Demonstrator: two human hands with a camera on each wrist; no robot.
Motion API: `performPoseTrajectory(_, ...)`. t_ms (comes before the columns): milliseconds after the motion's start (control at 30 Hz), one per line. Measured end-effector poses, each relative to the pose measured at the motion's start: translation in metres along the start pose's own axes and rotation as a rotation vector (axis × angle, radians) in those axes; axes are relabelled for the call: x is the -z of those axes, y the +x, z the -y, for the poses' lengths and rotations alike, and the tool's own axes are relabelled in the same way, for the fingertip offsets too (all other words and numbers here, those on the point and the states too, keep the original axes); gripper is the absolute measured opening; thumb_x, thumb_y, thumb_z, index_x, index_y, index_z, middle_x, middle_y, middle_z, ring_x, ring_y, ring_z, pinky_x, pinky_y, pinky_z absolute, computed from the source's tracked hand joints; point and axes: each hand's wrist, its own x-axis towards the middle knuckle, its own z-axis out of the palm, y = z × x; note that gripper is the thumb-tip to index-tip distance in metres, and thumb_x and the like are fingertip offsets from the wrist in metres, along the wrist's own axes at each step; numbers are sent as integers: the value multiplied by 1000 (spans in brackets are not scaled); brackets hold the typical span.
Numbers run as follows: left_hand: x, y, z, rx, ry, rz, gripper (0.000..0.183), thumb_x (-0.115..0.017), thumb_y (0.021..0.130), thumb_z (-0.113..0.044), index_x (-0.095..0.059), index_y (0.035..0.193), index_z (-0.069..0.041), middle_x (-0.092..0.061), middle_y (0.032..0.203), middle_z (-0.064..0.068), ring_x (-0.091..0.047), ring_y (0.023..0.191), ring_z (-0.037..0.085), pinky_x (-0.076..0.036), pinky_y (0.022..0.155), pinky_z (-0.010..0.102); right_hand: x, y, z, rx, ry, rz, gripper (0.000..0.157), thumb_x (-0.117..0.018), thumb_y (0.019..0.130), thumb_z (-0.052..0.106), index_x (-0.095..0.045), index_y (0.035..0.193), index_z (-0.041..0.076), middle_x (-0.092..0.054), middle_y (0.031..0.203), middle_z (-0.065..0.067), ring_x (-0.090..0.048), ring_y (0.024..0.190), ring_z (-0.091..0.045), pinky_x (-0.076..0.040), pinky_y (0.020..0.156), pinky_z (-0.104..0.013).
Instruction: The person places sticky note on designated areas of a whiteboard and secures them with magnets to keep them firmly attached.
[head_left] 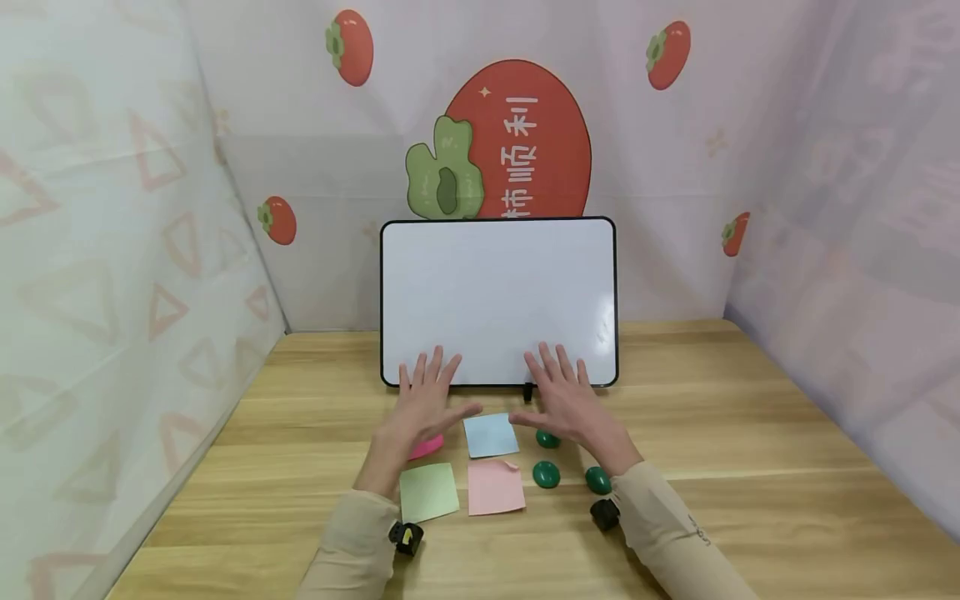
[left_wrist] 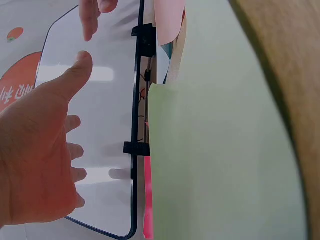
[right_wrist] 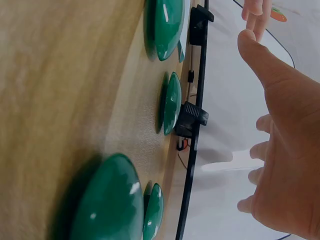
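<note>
Both hands are held with spread, straight fingers before a white board (head_left: pixel 498 292) with a black frame, and neither grips anything. The left hand (head_left: pixel 422 408) overlaps the board's lower left edge. Below it lie a bright pink note (head_left: pixel 426 447), partly hidden by the wrist, and a pale green sticky note (head_left: pixel 429 493). My right hand (head_left: pixel 567 406) overlaps the lower right edge, its thumb over the corner of a blue sticky note (head_left: pixel 489 436). Under this wrist are several glossy green domed pieces (right_wrist: pixel 112 200). A light pink sticky note (head_left: pixel 496 488) with a curled corner lies between the forearms.
The board stands upright on black clip feet (left_wrist: pixel 145 40) on a wooden table (head_left: pixel 750 500). Behind it hangs a cloth backdrop (head_left: pixel 675 167) with a persimmon print, and pale cloth (head_left: pixel 112 250) also closes off the sides. Small black devices (head_left: pixel 604 514) are strapped at the wrists.
</note>
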Motion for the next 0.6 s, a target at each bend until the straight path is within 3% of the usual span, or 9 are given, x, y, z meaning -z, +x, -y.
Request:
performPoseTrajectory(467, 15, -1, 27, 7, -128, 7, 87, -57, 94, -58, -19, 159, -16, -14, 166, 18, -10, 153, 41, -3, 121, 60, 6, -1, -1, 41, 21, 30, 101, -64, 86, 65, -20, 159, 9, -16, 165, -19, -12, 153, -40, -18, 120, -60)
performPoseTrajectory(600, 18, -3, 33, 6, -148, 5, 82, -59, 94, -55, -26, 158, -15, -28, 160, 20, -24, 148, 42, -21, 119, 60, 6, -1, -2, 73, 36, 18, 100, -65, 86, 63, -23, 158, 9, -24, 163, -19, -21, 150, -40, -23, 118, -58)
